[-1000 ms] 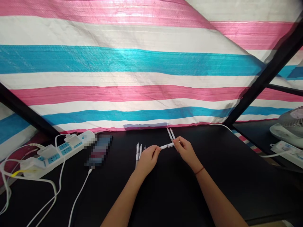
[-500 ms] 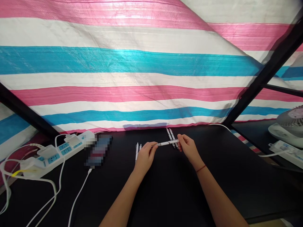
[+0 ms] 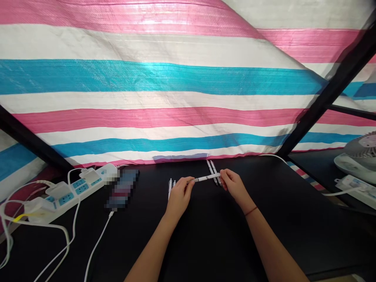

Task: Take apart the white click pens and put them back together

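Note:
A white pen [image 3: 207, 177] is stretched almost level between my two hands, above the black tabletop [image 3: 210, 235]. My left hand [image 3: 179, 194] pinches its darker left end between thumb and fingers. At the other end, my right hand [image 3: 232, 182] closes thumb and fingertips on the pen; a thin red band circles that wrist. Two white pens [image 3: 212, 167] lie side by side just behind the held one, partly covered by it. More white pens [image 3: 170, 185] lie beside my left hand, which hides their lower parts.
On the left is a white power strip [image 3: 72, 196] with plugged-in chargers and loose white cables [image 3: 100, 243]. A blurred-out phone [image 3: 122, 189] lies on the table with a cable attached. To the right are a fan [image 3: 361, 152] and another power strip [image 3: 358, 192]. Striped sheeting [image 3: 176, 117] hangs behind.
The hands and the pen stay nearly in place, with the right fingers shifted very slightly on the pen's right end. The view has moved a little.

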The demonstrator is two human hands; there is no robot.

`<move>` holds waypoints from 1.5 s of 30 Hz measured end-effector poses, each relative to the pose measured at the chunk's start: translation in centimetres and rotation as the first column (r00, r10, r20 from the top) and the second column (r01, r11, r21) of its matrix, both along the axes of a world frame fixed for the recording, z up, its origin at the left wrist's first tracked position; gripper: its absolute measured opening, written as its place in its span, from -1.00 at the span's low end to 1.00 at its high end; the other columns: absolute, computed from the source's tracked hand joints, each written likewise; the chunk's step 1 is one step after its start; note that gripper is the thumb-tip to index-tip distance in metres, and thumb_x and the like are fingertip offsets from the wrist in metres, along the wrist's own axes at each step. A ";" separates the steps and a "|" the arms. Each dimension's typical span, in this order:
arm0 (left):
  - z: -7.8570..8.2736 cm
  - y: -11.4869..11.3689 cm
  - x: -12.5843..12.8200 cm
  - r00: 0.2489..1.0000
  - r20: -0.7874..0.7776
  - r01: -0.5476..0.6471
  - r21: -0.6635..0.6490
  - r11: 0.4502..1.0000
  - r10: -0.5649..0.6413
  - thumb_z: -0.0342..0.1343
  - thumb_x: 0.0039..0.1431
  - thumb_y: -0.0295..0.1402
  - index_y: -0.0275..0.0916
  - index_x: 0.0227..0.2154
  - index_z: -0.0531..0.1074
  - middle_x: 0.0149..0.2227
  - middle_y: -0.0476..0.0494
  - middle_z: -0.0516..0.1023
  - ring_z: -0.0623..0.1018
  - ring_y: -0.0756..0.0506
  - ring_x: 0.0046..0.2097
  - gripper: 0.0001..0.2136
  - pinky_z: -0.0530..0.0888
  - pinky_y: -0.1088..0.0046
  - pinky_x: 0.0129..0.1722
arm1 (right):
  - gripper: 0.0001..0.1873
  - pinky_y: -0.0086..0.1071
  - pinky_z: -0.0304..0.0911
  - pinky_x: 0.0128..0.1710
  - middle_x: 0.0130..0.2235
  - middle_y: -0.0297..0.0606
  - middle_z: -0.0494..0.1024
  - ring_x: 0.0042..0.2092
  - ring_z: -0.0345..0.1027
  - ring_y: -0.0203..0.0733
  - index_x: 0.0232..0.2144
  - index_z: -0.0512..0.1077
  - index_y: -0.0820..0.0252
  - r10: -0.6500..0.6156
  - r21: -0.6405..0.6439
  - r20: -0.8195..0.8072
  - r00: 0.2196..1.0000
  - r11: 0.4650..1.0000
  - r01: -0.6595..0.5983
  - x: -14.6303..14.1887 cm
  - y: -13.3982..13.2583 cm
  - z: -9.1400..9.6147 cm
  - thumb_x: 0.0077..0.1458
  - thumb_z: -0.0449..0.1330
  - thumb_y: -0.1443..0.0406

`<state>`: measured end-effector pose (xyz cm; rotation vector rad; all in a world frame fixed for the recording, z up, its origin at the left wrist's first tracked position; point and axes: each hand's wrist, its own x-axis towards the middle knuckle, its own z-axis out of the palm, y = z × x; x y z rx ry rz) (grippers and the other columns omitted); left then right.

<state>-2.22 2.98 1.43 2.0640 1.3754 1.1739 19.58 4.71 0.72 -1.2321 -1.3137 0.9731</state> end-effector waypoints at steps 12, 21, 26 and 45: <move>0.9 -0.2 0.1 1.000 0.012 0.007 -0.045 0.999 -0.006 -0.18 0.31 -0.29 -0.19 -0.21 0.39 -0.26 -0.10 0.49 0.48 -0.09 -0.18 -0.76 0.39 0.36 -0.15 | -0.59 -0.49 0.01 -0.66 -0.61 -0.45 0.23 -0.62 0.08 -0.38 -0.57 0.25 0.16 0.030 -0.020 -0.037 0.999 0.999 -0.031 0.0 -0.2 0.5 0.08 0.11 -0.02; 0.8 -0.1 0.0 0.999 0.037 -0.019 -0.046 0.999 0.021 -0.17 0.30 -0.30 -0.21 -0.21 0.41 -0.27 -0.09 0.50 0.49 -0.08 -0.20 -0.75 0.40 0.40 -0.17 | -0.56 -0.48 0.03 -0.66 -0.61 -0.38 0.28 -0.59 0.12 -0.35 -0.58 0.27 0.18 -0.028 -0.012 0.028 0.999 1.000 0.029 0.0 0.0 0.1 0.08 0.09 -0.04; 0.7 0.0 0.0 0.998 0.047 -0.027 -0.058 0.998 0.030 -0.16 0.30 -0.31 -0.21 -0.21 0.41 -0.24 -0.09 0.51 0.49 -0.08 -0.18 -0.76 0.39 0.41 -0.16 | -0.65 -0.47 0.04 -0.65 -0.61 -0.44 0.29 -0.61 0.10 -0.35 -0.44 0.32 0.17 0.029 0.034 -0.025 0.999 0.999 -0.028 -0.1 0.0 0.3 0.06 0.14 0.00; 0.6 0.2 -0.1 0.997 0.054 -0.043 -0.097 0.994 0.048 -0.16 0.29 -0.27 -0.20 -0.22 0.42 -0.26 -0.10 0.52 0.50 -0.10 -0.19 -0.74 0.41 0.37 -0.16 | -0.58 -0.50 -0.10 -0.71 -0.61 -0.44 0.27 -0.66 0.01 -0.41 -0.50 0.29 0.17 -0.005 -0.068 -0.087 0.996 0.998 -0.001 -0.5 -0.3 0.9 0.03 0.13 -0.06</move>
